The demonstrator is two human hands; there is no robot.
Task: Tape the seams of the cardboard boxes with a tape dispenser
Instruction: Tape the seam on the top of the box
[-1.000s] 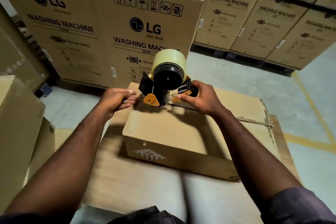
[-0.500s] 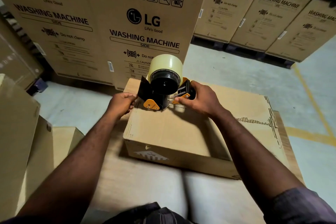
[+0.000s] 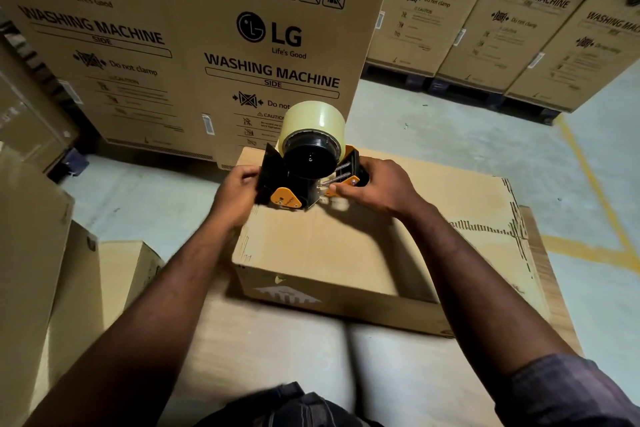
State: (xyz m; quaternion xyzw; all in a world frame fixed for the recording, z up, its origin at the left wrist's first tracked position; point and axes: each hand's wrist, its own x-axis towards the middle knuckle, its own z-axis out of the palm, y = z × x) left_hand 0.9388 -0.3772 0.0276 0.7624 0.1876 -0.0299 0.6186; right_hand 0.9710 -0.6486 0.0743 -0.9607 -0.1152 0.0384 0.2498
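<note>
A black and orange tape dispenser (image 3: 304, 180) with a pale yellow tape roll (image 3: 313, 126) sits on the far left part of a flat cardboard box (image 3: 346, 253). My right hand (image 3: 374, 189) grips the dispenser's handle on the right side. My left hand (image 3: 237, 187) holds the black front plate of the dispenser, fingers curled on its left edge. The box lies on a larger cardboard surface (image 3: 259, 350) in front of me.
Tall washing machine cartons (image 3: 194, 45) stand close behind the box, with more cartons (image 3: 502, 17) at the back right. Brown boxes (image 3: 31, 253) stand at my left. Grey floor with yellow lines (image 3: 595, 191) lies to the right.
My left hand has moved right from a loose fist beside the dispenser to a hold on its black front plate. The dispenser has come down onto the box top.
</note>
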